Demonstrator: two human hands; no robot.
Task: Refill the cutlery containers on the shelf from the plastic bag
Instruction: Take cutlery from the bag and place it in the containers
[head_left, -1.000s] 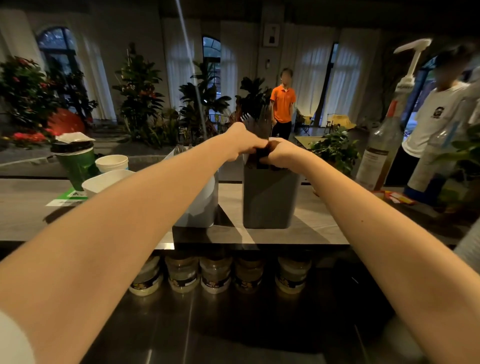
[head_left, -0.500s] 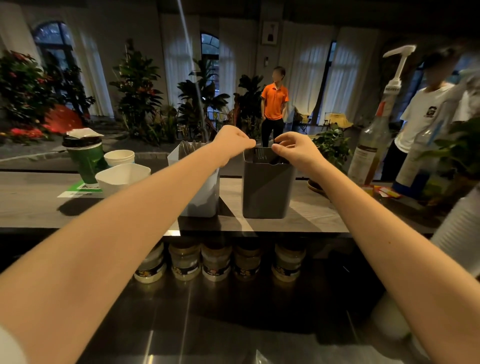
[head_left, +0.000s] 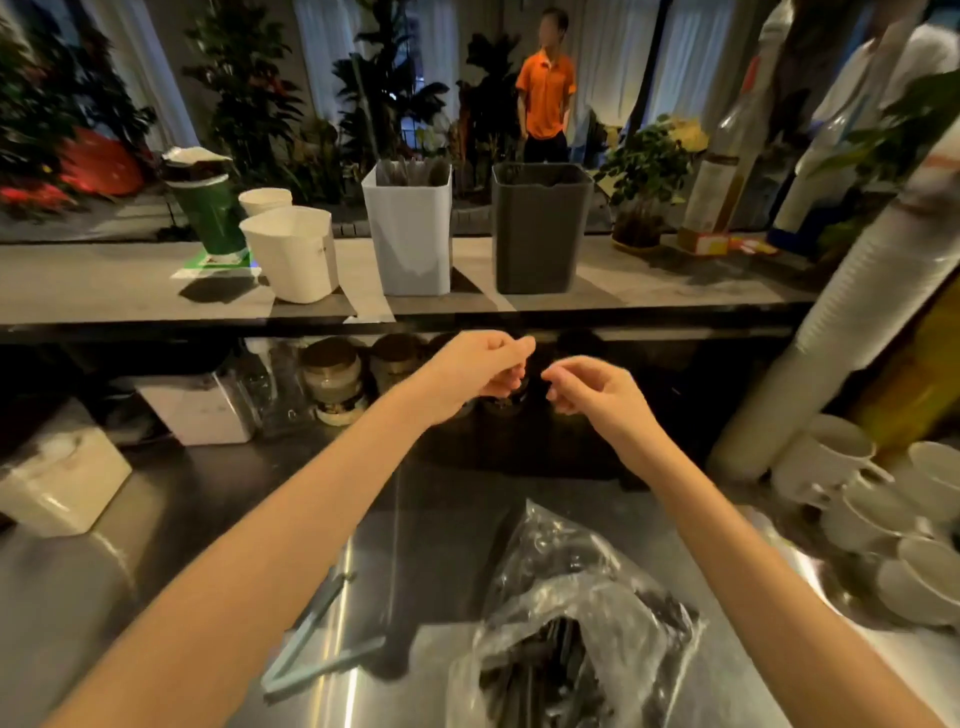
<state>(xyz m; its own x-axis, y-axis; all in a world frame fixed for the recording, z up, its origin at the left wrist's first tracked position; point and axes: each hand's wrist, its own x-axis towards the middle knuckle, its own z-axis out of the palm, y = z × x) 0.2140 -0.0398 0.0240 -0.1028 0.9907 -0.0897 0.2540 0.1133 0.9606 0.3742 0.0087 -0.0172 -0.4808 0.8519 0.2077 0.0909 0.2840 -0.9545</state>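
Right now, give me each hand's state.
Left hand: open, fingers loosely curled, holding nothing.
Right hand: open, fingers loosely curled, holding nothing.

On shelf (head_left: 649, 283), left to right: tubs (head_left: 291, 254), left container (head_left: 410, 234), right container (head_left: 540, 234), potted plant (head_left: 644, 176). Jars (head_left: 332, 376) under the shelf. Bag (head_left: 566, 597) lies on worktop (head_left: 208, 519) in front, cutlery (head_left: 540, 670) in it. Mugs (head_left: 883, 499) stacked at worktop's right edge.

The counter (head_left: 197, 551) is brushed metal, glossy with streaked reflections. The bag (head_left: 566, 582) on it is thin clear plastic, crinkled and shiny, and the cutlery (head_left: 540, 670) inside looks like dark matt plastic. The white container (head_left: 410, 239) and the grey container (head_left: 537, 239) are smooth, matt plastic. The shelf (head_left: 104, 280) has a dull, matt grey top. The cups (head_left: 852, 452) look like glossy white ceramic.
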